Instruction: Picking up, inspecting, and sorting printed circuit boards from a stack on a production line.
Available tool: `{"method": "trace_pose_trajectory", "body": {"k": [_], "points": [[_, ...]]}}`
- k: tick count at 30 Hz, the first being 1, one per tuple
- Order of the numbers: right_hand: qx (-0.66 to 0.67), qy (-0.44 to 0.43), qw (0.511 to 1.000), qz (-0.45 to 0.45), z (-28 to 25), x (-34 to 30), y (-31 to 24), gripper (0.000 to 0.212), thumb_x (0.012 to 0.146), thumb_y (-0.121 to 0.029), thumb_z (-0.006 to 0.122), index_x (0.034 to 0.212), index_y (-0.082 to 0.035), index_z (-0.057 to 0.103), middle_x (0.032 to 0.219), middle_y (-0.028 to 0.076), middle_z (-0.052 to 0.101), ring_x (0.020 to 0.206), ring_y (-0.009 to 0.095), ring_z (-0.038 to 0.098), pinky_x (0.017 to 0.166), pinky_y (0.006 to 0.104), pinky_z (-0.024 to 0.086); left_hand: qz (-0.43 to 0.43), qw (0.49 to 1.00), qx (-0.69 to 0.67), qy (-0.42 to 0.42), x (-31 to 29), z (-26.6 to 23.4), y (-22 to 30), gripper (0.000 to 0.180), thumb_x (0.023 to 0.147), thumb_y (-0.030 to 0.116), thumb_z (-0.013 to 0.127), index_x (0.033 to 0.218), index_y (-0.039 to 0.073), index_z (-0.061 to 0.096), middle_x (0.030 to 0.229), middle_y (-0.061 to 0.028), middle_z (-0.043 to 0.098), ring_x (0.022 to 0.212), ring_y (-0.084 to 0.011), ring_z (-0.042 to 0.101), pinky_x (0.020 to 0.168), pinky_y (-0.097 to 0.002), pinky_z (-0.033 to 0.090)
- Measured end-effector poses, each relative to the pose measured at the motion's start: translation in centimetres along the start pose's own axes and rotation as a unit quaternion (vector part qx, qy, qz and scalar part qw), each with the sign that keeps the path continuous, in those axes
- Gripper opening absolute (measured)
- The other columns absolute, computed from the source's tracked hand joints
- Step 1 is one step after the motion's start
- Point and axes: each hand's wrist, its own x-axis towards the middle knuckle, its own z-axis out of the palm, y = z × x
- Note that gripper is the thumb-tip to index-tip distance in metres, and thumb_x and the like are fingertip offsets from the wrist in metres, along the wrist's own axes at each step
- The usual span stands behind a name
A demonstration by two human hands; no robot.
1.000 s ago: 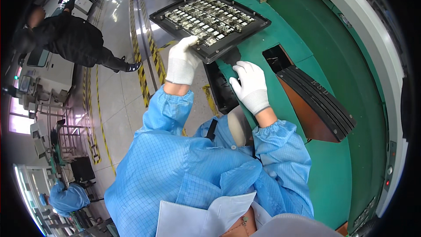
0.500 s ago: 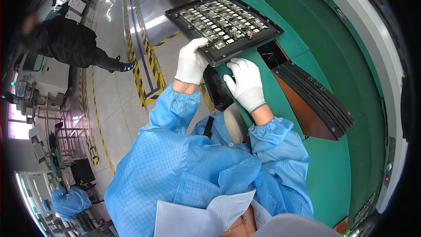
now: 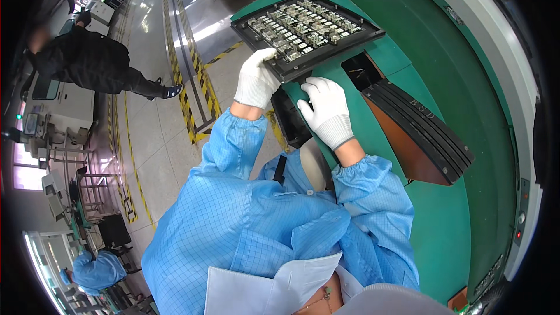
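My left hand (image 3: 257, 80), in a white knit glove, grips the near left corner of a black tray-like fixture (image 3: 341, 51), its thumb on top of the rim. Rows of small metal and white parts (image 3: 302, 25) fill the fixture, which lies over the far end of a green-topped bench (image 3: 431, 221). My right hand (image 3: 325, 108), gloved in white too, rests at the bench's near edge just below the fixture. Its fingers are loosely bent with the thumb apart, and nothing shows in it.
Black slotted plates (image 3: 417, 122) stand in a brown holder on the bench, right of my right hand. A dark bin (image 3: 290, 119) sits below the bench edge. A white machine frame (image 3: 484, 29) curves along the right. At left stands a person in black (image 3: 87, 58); another in blue (image 3: 96, 271) sits farther off.
The black fixture has shifted slightly to the right, with my left hand still on its corner. My right hand has stayed in place.
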Motion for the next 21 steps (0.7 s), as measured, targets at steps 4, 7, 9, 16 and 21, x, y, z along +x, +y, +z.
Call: {"method": "trace_pose_trajectory", "body": {"k": [4,7,9,16,21], "points": [[0.003,-0.009,1.0,0.001,0.0,0.0,0.1,0.033,0.085,-0.021,0.071,0.114,-0.007,0.064,0.121,0.012,0.063,0.118,0.033,0.058,0.104,0.0457,0.044,0.017,0.998,0.048,-0.037,2.7,-1.9,-0.2,0.02,0.092,0.01,0.058,0.105,-0.003,0.064,0.11,-0.017,0.069,0.105,-0.0344,0.066,0.099,-0.052,0.054],[-0.005,-0.018,1.0,0.015,-0.4,0.7,-1.1,0.033,0.085,-0.022,0.071,0.114,-0.007,0.064,0.12,0.012,0.063,0.118,0.033,0.058,0.103,0.0454,0.044,-0.045,0.996,0.056,-0.058,2.8,-1.2,0.1,0.019,0.091,0.008,0.059,0.104,-0.003,0.066,0.11,-0.017,0.07,0.11,-0.0358,0.066,0.101,-0.0532,0.053],[-0.008,-0.027,0.999,0.02,-0.6,0.9,-1.7,0.033,0.085,-0.022,0.071,0.114,-0.007,0.064,0.12,0.012,0.063,0.118,0.032,0.058,0.103,0.0452,0.044,-0.067,0.994,0.073,-0.049,2.9,-1.1,0.0,0.019,0.09,0.008,0.06,0.104,-0.004,0.066,0.113,-0.0192,0.069,0.109,-0.0367,0.067,0.101,-0.0561,0.053],[-0.01,-0.007,1.0,0.012,-0.5,0.7,-1.2,0.033,0.085,-0.021,0.071,0.114,-0.006,0.065,0.118,0.012,0.063,0.117,0.032,0.058,0.103,0.0455,0.045,-0.094,0.989,0.058,-0.095,4.8,-1.4,-0.3,0.023,0.091,0.007,0.061,0.11,-0.006,0.065,0.115,-0.0196,0.069,0.111,-0.036,0.067,0.099,-0.0526,0.056],[-0.005,-0.036,0.999,0.016,-0.8,0.7,-0.6,0.034,0.085,-0.022,0.071,0.114,-0.006,0.065,0.118,0.012,0.063,0.117,0.033,0.059,0.103,0.0454,0.045,-0.13,0.982,0.094,-0.095,4.2,-1.4,-0.1,0.028,0.094,0.009,0.06,0.117,-0.007,0.062,0.122,-0.0203,0.067,0.111,-0.0335,0.068,0.1,-0.0479,0.056]]}}
